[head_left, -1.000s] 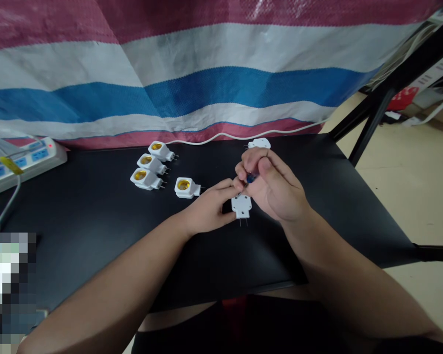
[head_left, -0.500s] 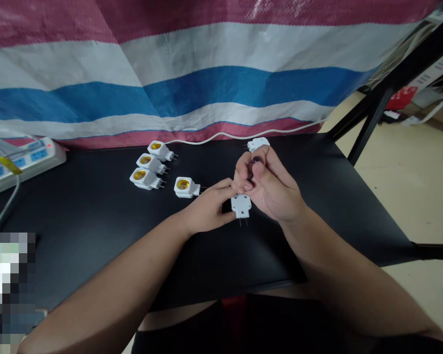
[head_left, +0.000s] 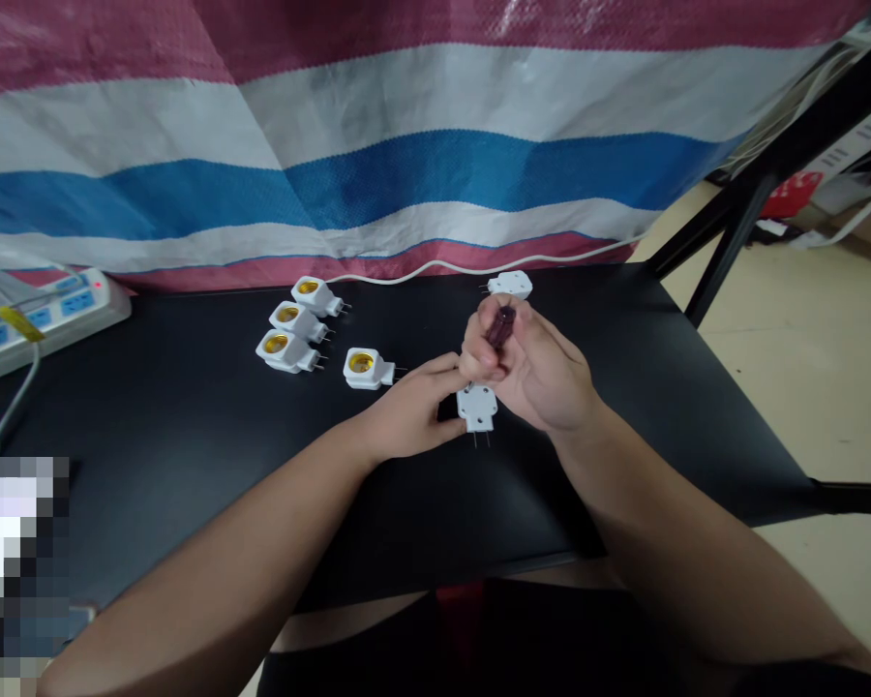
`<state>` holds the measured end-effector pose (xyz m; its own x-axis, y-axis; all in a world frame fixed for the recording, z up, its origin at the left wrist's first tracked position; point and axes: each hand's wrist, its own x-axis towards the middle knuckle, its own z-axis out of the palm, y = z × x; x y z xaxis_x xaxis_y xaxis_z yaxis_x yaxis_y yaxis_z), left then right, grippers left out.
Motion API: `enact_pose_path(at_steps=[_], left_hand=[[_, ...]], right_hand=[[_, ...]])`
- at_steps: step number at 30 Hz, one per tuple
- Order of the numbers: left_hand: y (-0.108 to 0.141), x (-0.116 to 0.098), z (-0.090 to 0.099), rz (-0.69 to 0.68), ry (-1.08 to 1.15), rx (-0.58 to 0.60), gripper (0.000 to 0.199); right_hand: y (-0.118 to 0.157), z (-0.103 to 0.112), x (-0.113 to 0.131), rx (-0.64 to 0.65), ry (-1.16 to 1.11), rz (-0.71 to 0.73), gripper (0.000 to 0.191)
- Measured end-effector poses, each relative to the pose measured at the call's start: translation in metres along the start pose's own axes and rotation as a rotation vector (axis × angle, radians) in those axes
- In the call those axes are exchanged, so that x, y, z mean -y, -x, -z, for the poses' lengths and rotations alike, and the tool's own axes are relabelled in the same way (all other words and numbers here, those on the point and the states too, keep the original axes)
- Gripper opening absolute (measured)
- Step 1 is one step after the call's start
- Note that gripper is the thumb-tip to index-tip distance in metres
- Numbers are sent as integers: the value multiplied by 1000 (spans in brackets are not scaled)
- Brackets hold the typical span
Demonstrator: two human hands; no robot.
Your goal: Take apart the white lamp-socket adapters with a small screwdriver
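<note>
A white plug-in lamp socket (head_left: 477, 409) lies face down on the black table, its two pins toward me and small holes in its back. My left hand (head_left: 413, 407) grips it from the left between thumb and fingers. Above its far edge, my right hand (head_left: 533, 363) is closed around the dark, purplish handle of a screwdriver (head_left: 502, 327). The handle's end points up toward me; the tip is hidden behind my fingers. Just left of my left hand sits another white socket (head_left: 363, 368) with its gold-coloured opening up.
Three white sockets (head_left: 288, 350) stand in a row at the back left. Beyond my right hand lies another face-down socket (head_left: 512, 284). A power strip (head_left: 79, 305) with cables is at the far left. A striped sheet (head_left: 406, 174) hangs behind the black table (head_left: 668, 387).
My right thumb has shifted right off the handle's end, so more of the handle shows. The held socket has moved very slightly right. My left hand keeps its grip.
</note>
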<state>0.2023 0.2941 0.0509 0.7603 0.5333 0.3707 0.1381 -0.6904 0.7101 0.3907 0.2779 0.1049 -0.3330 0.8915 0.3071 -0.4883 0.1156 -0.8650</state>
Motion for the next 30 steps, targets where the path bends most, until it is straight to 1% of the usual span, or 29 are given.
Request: enact_pose_path(at_steps=[2,5,8,11,14,16,18,20,22,24,27,28,30], left_hand=[[1,1,-1,-13,12,-8,57],[1,2,-1,-12,21,-13,55],[1,1,0,3,16,-7,45],[0,0,1,11,13,4,36],[0,0,1,21,4,18,38],[1,0,1,28,-7,22,44],[1,0,1,27,-11,16,47],[1,0,1,19,-6,9,46],[0,-1,1,9,3,7,41],[0,-1,1,8,11,10,37],[-1,-2,2,20,18,22,38],[-1,-2,2,25,19,25,40],[-1,-2,2,30,17,23,40]], right_hand=[[-1,-1,0,44,-3,12,46],[-1,-2,-2,87,-12,64,47],[-1,-2,-3,69,-4,82,47],[-1,-1,0,49,-8,56,59],[-1,-3,2,38,-34,31,67],[0,-4,3,16,-36,27,64],[1,-5,2,-11,-24,35,56],[1,-5,2,-16,-15,47,50],[1,-4,3,-6,-17,58,47],[0,-3,4,12,-26,68,51],[-1,-3,6,62,-23,65,65],[0,-4,7,72,-16,58,67],[0,-5,7,56,-6,46,64]])
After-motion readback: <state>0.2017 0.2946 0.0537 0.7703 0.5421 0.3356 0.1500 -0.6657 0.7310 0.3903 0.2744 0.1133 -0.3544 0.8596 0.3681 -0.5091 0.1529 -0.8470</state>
